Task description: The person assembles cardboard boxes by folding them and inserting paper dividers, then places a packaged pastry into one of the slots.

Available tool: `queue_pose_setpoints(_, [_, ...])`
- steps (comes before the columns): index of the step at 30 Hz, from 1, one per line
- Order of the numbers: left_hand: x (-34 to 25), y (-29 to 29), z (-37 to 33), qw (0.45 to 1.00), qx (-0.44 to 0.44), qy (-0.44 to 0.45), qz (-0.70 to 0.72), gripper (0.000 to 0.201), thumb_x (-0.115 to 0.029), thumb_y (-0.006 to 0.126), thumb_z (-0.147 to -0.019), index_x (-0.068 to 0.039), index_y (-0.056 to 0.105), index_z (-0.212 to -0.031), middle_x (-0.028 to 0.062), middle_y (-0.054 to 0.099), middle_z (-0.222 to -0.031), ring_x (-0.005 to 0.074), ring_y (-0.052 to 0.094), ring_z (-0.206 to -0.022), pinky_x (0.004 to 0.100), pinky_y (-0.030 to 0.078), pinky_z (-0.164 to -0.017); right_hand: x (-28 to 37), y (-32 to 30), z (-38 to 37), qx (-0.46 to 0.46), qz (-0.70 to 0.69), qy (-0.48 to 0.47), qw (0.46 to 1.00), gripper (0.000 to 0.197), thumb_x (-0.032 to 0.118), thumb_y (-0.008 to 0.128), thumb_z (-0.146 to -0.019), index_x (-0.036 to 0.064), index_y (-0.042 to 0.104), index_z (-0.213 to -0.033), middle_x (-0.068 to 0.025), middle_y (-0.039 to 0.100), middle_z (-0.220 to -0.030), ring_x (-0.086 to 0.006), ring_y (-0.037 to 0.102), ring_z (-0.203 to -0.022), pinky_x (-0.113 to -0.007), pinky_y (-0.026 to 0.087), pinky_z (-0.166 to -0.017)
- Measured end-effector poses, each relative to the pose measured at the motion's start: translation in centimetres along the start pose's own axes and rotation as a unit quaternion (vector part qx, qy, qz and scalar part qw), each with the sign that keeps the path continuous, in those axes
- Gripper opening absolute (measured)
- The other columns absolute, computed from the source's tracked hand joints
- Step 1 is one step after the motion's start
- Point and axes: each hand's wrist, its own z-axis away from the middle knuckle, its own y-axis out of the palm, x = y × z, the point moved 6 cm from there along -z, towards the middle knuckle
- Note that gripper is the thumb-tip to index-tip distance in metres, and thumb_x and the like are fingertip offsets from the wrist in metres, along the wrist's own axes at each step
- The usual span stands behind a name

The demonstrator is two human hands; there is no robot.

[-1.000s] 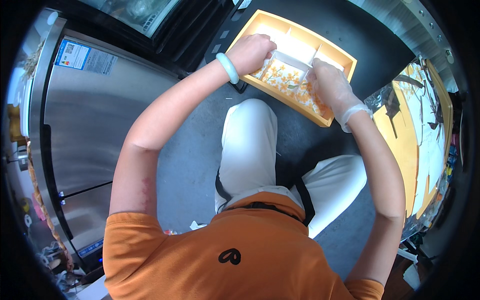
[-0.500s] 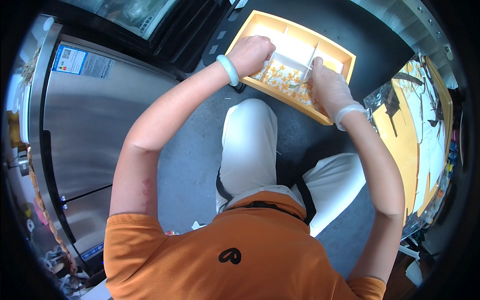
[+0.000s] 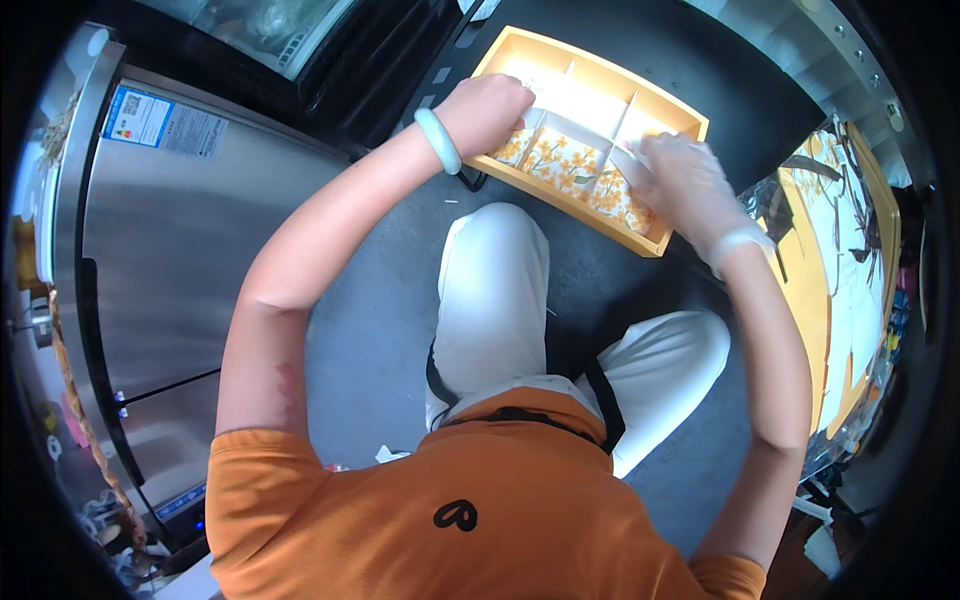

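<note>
A shallow yellow box [image 3: 577,199] with a floral-printed bottom is in front of me, split into compartments by white card dividers [image 3: 578,130]. My left hand [image 3: 487,112], bare with a pale bangle at the wrist, is closed at the left end of the long divider; its fingertips are partly hidden. At the divider's right end, my right hand [image 3: 690,185] in a clear plastic glove has its fingers pinched on the card, reaching over the box's right wall. Orange flowers show in the near compartments; the far ones look white.
The box rests on a black surface [image 3: 740,85]. To the left stands a steel refrigerator [image 3: 200,260]. Yellow and white boards [image 3: 815,270] with dark strips and clear wrap lie at the right. Grey floor [image 3: 375,330] shows around my knees.
My right hand has shifted right and turned, its raised thumb now lowered to the divider. My left hand has moved slightly left along the box's end.
</note>
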Motion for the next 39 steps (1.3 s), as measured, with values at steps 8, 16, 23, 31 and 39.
queue_pose_setpoints(8, [-11.6, -1.6, -3.4, 0.971, -0.097, 0.179, 0.123, 0.029, -0.018, 0.072, -0.08, -0.002, 0.067, -0.103, 0.0136, 0.066, -0.099, 0.0283, 0.062, -0.099, 0.0388, 0.046, -0.093, -3.4, -1.9, 4.2, -0.058, -0.142, 0.195, 0.969, 0.045, 0.009, 0.062, -0.087, -0.0057, 0.048, -0.128, -0.013, 0.063, -0.074, -0.0253, 0.063, -0.066, -0.034, 0.05, -0.066])
queue_pose_setpoints(16, [-14.0, -0.1, -5.4, 0.962, -0.036, 0.236, 0.133, 0.015, -0.014, 0.067, -0.08, 0.0, 0.07, -0.08, 0.0175, 0.066, -0.081, 0.0279, 0.067, -0.081, 0.0345, 0.054, -0.074, -2.3, 3.0, 5.7, -0.025, -0.312, 0.291, 0.904, 0.068, 0.01, 0.058, -0.091, -0.0026, 0.02, -0.147, -0.012, 0.059, -0.08, -0.0133, 0.058, -0.062, -0.026, 0.05, -0.055])
queue_pose_setpoints(23, [-12.9, 0.4, -5.3, 0.953, -0.076, 0.238, 0.172, 0.012, -0.011, 0.066, -0.081, 0.001, 0.07, -0.081, 0.0179, 0.066, -0.078, 0.0278, 0.068, -0.077, 0.033, 0.055, -0.072, -2.4, 3.6, 5.6, -0.02, -0.324, 0.31, 0.894, 0.066, 0.01, 0.057, -0.092, 0.0019, 0.023, -0.147, -0.0137, 0.06, -0.09, -0.0147, 0.06, -0.071, -0.026, 0.052, -0.061])
queue_pose_setpoints(31, [-12.3, 0.5, -6.2, 0.957, -0.082, 0.191, 0.203, 0.014, -0.011, 0.065, -0.082, 0.002, 0.071, -0.081, 0.0182, 0.066, -0.075, 0.0278, 0.068, -0.073, 0.0334, 0.055, -0.069, -2.9, 4.0, 5.5, -0.015, -0.316, 0.303, 0.899, 0.064, 0.008, 0.054, -0.092, 0.0013, 0.024, -0.147, -0.0163, 0.062, -0.096, -0.0163, 0.062, -0.075, -0.029, 0.053, -0.066])
queue_pose_setpoints(39, [-12.5, 1.2, -6.3, 0.953, -0.089, 0.194, 0.213, 0.016, -0.014, 0.066, -0.081, 0.001, 0.071, -0.077, 0.016, 0.068, -0.074, 0.0294, 0.069, -0.075, 0.0356, 0.055, -0.066, -2.5, 3.8, 5.3, -0.037, -0.324, 0.287, 0.901, 0.064, 0.008, 0.055, -0.09, -0.0042, 0.024, -0.145, -0.023, 0.065, -0.104, -0.0222, 0.067, -0.082, -0.031, 0.053, -0.074])
